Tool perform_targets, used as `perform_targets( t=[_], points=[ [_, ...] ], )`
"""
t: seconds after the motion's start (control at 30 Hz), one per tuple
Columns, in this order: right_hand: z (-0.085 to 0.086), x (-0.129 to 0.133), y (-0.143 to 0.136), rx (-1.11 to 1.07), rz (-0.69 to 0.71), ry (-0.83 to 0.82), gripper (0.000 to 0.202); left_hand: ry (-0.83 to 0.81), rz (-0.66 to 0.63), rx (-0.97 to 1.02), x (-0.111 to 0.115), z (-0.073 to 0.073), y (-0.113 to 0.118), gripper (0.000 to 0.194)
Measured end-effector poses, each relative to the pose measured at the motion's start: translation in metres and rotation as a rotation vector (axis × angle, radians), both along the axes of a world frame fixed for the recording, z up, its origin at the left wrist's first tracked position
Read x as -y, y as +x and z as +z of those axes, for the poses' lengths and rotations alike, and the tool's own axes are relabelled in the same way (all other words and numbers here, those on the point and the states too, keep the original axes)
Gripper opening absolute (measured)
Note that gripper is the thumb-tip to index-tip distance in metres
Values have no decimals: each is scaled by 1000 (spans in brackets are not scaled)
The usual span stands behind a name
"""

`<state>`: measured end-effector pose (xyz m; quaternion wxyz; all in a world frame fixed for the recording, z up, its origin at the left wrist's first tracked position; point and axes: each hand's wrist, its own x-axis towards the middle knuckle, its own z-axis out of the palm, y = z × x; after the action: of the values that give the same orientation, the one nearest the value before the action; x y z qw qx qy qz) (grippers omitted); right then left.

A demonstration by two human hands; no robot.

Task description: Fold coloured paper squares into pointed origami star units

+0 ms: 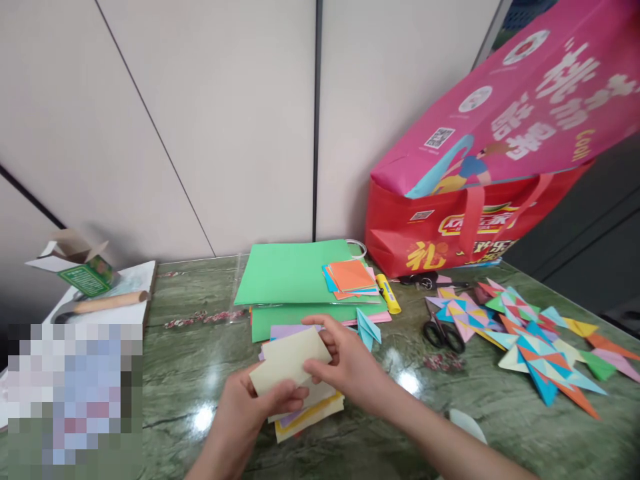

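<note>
A folded cream paper (287, 360) is held up between both hands, above the table. My left hand (263, 403) grips its lower left corner, thumb on top. On the right side of the paper, my right hand (343, 357) pinches the edge between thumb and fingers. Beneath the hands lies a stack of coloured sheets (320, 415), yellow, purple and cream, partly hidden. A small folded light-blue paper piece (369, 329) rests just beyond my right hand. Green paper sheets (295, 273) lie behind, with orange and blue squares (351, 276) on them.
Right of the squares are a yellow glue stick (389, 294) and black scissors (444, 333). Several folded paper stars (543, 360) cover the right side. Red and pink bags (425, 233) stand at the back right. A green box (90, 273) and a wooden-handled tool (110, 301) are left.
</note>
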<state>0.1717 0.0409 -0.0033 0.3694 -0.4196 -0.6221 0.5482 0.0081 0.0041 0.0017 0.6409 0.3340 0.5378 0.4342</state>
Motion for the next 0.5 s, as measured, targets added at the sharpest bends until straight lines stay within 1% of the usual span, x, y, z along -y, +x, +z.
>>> perform_targets(
  t=[0.07, 0.17, 0.23, 0.37, 0.43, 0.5],
  points=[
    [-5, 2, -2, 54, -16, 30, 55, 15, 19, -73, 1, -1, 2, 32],
    [-8, 4, -3, 99, -55, 55, 65, 50, 17, -108, 1, 2, 3, 25],
    [-6, 3, -2, 92, -40, 35, 67, 56, 19, -113, 0, 5, 3, 25],
    [2, -6, 6, 11, 13, -38, 70, 48, 57, -91, 1, 8, 4, 31],
    [4, -12, 13, -13, 10, -61, 71, 47, 69, -85, 1, 8, 4, 32],
    [5, -19, 20, 26, -2, -38, 68, 42, 75, -82, 1, 8, 3, 32]
  ],
)
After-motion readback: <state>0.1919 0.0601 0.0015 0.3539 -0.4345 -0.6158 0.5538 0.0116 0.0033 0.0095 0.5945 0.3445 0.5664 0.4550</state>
